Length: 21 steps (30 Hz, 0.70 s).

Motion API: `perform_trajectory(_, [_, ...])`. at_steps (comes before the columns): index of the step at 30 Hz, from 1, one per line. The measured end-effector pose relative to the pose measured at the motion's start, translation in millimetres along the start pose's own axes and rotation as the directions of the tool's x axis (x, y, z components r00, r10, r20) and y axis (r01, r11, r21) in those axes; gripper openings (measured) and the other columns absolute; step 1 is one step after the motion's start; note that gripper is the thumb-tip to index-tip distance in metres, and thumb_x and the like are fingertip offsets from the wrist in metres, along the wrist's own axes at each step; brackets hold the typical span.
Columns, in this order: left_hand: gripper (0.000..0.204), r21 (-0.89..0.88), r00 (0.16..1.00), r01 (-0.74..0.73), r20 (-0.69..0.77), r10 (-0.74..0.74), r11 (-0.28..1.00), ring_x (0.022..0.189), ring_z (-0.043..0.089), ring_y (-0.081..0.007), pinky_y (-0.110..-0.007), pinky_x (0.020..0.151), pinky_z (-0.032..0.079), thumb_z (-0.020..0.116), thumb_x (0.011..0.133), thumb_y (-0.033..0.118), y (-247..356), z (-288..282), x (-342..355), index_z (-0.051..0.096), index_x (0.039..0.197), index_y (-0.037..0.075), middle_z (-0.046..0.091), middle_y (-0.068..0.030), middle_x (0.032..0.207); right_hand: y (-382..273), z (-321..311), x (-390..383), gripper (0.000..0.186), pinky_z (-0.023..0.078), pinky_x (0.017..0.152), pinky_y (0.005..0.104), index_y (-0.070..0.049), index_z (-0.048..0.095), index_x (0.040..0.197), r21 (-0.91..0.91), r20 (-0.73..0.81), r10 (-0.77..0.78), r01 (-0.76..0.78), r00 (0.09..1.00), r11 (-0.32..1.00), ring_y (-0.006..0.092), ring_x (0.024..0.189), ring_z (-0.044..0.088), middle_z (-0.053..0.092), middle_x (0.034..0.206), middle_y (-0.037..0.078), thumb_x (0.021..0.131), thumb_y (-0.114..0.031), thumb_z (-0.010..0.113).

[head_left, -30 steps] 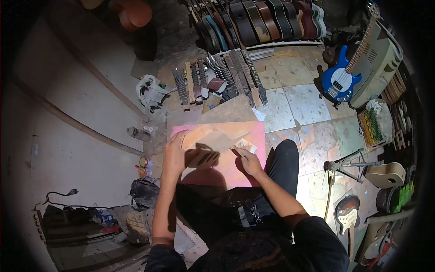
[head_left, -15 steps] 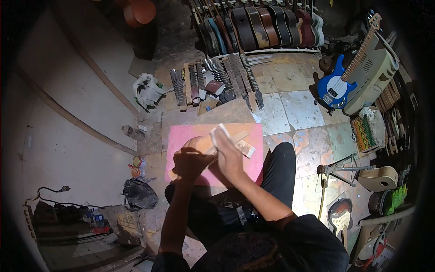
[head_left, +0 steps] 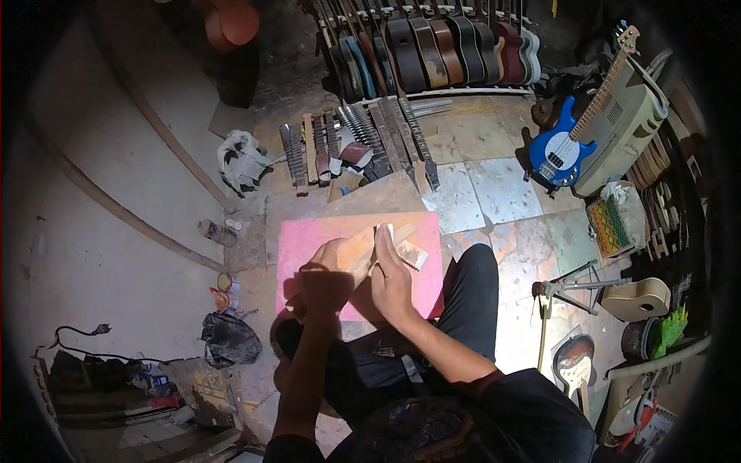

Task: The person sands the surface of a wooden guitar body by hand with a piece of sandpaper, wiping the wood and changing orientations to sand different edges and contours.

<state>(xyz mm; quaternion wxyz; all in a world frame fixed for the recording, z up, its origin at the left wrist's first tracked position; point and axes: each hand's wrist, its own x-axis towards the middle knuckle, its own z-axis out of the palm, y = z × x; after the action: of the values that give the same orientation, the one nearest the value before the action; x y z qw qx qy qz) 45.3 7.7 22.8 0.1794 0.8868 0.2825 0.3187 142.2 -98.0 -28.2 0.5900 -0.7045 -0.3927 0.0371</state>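
Observation:
A long, light-brown wooden piece (head_left: 356, 248), shaped like part of a guitar neck, lies slantwise over a pink board (head_left: 297, 234) in front of my lap. My left hand (head_left: 326, 279) is closed around its lower part, in shadow. On its right edge, my right hand (head_left: 392, 278) presses with fingers stretched together, gripping a folded sheet (head_left: 384, 231) that looks like sandpaper. Most of that sheet is hidden by the fingers. Just right of the fingertips, a pale flat piece with a toothed edge (head_left: 413, 255) rests on the board.
Several fretted guitar necks (head_left: 359, 135) lie beyond the board. A rack of guitars (head_left: 440, 54) stands at the back. On the right are a blue bass guitar (head_left: 562, 154) and a metal stand (head_left: 571, 287). Left lie cans (head_left: 225, 282) and a black bag (head_left: 231, 337).
My right hand has turned more upright and slid slightly down along the wood's edge, the sheet now tipped on edge. The left hand keeps its grip. The whole view has shifted slightly.

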Motion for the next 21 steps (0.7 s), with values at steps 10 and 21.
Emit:
perform_trajectory(10, [0.047,0.088,0.996,0.084,0.032,-0.088,0.993,0.093,0.074,-0.0354,-0.044,0.081,0.059,0.091,0.072,0.029,10,9,-12,0.073,0.11,0.009,0.076,-0.0143,0.103,13,-32,12,0.063,0.044,0.117,0.0394,0.0,0.056,0.148,0.061,0.137,0.026,-0.035,0.99,0.998,0.0374,0.14,0.056,0.06,0.145,0.027,0.086,0.012,0.044])
perform_trajectory(21, [0.05,0.025,0.988,0.149,0.048,-0.15,0.989,0.095,0.074,-0.0377,-0.045,0.084,0.06,0.09,0.07,0.028,18,-2,1,0.072,0.113,0.008,0.076,-0.0165,0.104,62,-28,35,0.059,0.055,0.062,0.0269,-0.007,0.059,0.15,0.076,0.285,0.222,-0.252,0.933,0.965,0.0119,0.072,0.063,0.075,0.119,0.011,0.094,0.006,0.044])
